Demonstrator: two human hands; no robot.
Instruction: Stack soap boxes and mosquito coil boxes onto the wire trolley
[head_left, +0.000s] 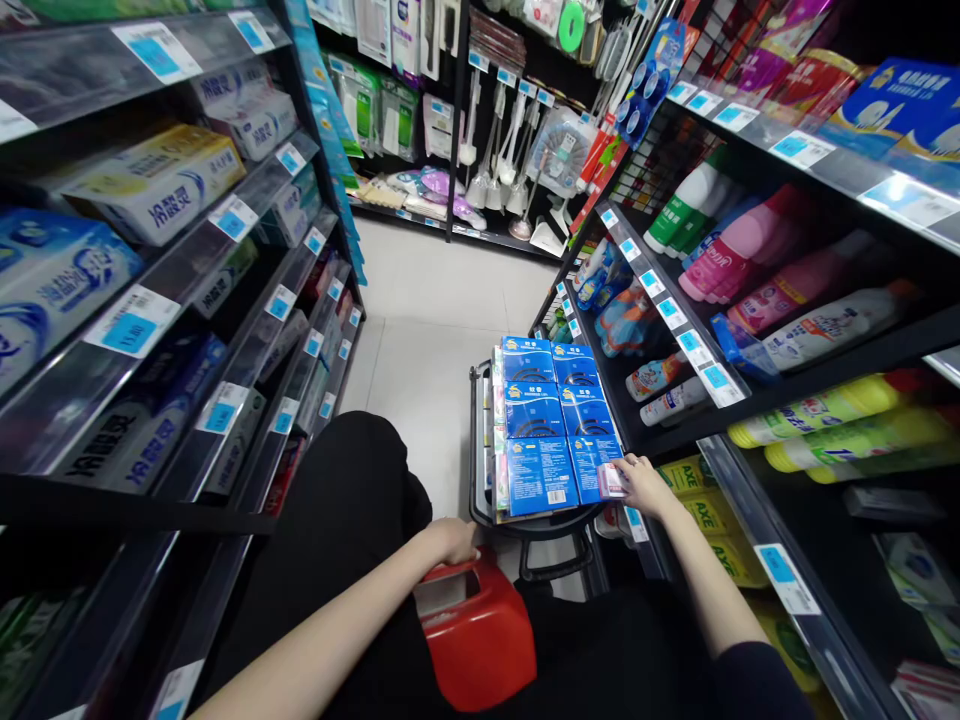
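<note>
My left hand [451, 543] is closed round the handle of a red plastic container [484, 640], which sits low by my dark-clothed legs. In front of me, several blue mosquito-coil boxes [534, 410] lie side by side, filling the top of a black-framed cart or basket [474, 430]. My right hand [639, 484] reaches to the near right corner of these boxes. Its fingers are on a small pink and white box [611, 481] there, against the blue boxes.
Toothpaste shelves [206, 225] with price tags line the left side. Along the right, a shelf [675, 320] holds cleaner bottles [739, 255] and yellow AXE packs [701, 515]. Brushes and ladles [514, 150] hang at the far end, beyond the tiled floor [420, 300].
</note>
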